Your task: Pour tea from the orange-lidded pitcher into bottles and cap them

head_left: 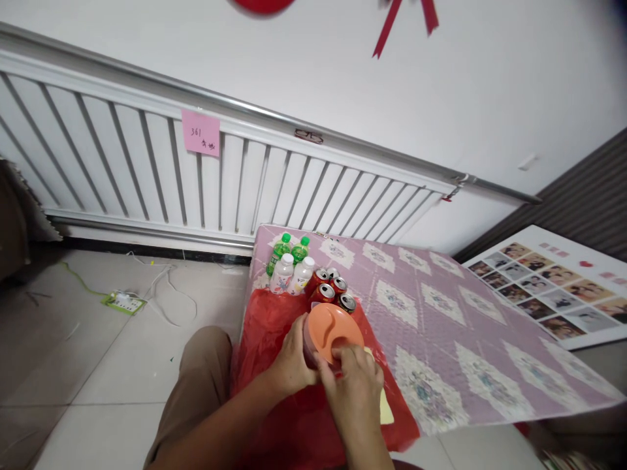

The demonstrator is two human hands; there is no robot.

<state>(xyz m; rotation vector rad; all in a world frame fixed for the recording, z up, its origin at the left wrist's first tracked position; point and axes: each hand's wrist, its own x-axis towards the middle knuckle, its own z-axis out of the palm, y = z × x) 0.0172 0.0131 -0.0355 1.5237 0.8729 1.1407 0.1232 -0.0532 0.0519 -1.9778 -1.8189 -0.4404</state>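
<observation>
Clasped orange-lidded jar [333,334] from left with left hand [292,362], fingers closed round body. Pinched lid's near rim with right hand [356,386], fingers curled. Held jar tilted over red bag [267,320], at left edge of surface [441,313], cans [333,290] just beyond.

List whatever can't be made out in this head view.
Head view:
Body of the orange-lidded container: covered by the left hand and right hand.
Writing on the pink note: too small.
Most of the red ornament: cut off by the top edge.
Most of the yellow sheet: under the right hand.
Labels on the cans: too small.
</observation>
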